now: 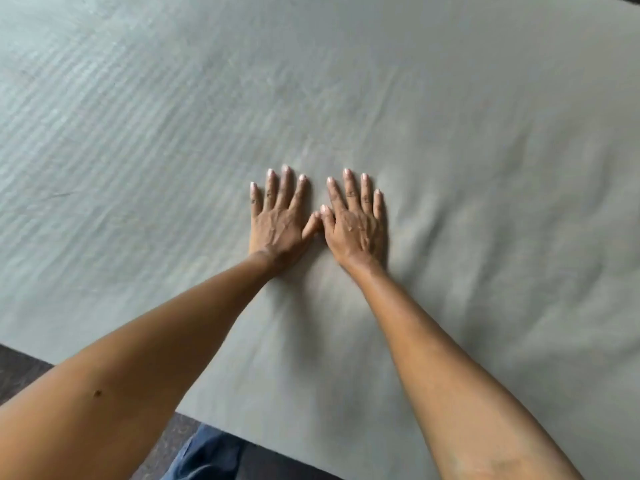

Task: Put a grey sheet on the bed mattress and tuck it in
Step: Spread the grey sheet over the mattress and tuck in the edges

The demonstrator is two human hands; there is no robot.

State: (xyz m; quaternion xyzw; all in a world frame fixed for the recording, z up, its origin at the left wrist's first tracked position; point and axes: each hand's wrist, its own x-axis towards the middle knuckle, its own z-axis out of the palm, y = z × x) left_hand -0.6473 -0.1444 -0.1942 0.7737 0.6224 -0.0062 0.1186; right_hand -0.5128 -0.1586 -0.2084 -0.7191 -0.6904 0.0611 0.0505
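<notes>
Grey sheet (450, 98) covers the frame; left hand (278, 221) and right hand (355, 225) press flat, fingers straight. Sweep outward toward right-side wrinkles.

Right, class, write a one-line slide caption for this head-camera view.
The left hand and right hand press flat, side by side, on the grey sheet.

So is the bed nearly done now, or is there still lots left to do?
Done: the grey sheet is already spread out wide and mostly flat. In hand: the left hand and right hand lie flat side by side, pressing on it. Left: soft wrinkles show on the right, and the near edge doesn't show whether it is tucked, so tucking probably comes next.
</notes>
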